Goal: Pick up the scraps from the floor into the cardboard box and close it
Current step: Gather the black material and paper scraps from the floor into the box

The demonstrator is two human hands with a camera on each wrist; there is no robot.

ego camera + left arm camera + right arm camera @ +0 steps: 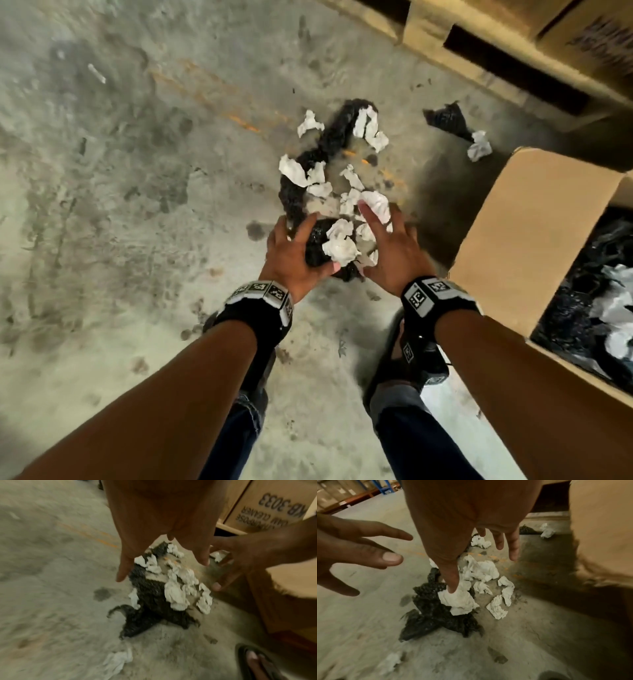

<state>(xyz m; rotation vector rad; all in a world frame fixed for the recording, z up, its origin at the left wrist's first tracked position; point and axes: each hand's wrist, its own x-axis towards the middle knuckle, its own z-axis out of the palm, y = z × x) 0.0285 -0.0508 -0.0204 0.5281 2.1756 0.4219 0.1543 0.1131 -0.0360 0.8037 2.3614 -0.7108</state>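
A pile of scraps lies on the concrete floor: crumpled white paper (pixel 342 246) and black crinkled plastic (pixel 294 195). My left hand (pixel 296 251) hovers over its near left side, my right hand (pixel 390 246) over its near right side. Both have spread, fairly straight fingers and grip nothing. From the left wrist, my left hand (pixel 163 534) is above the black plastic (pixel 150 601). From the right wrist, my right hand (pixel 471 534) is above the white paper (pixel 458 600). The open cardboard box (pixel 520 240) stands to the right, with scraps inside (pixel 609 301).
A separate black scrap (pixel 445 118) and white wad (pixel 479 145) lie behind the box. Another white wad (pixel 116 661) lies near my feet. A wooden pallet (pixel 479 61) with printed cartons (pixel 274 507) stands at the back right. My sandalled foot (pixel 404 359) is beside the box.
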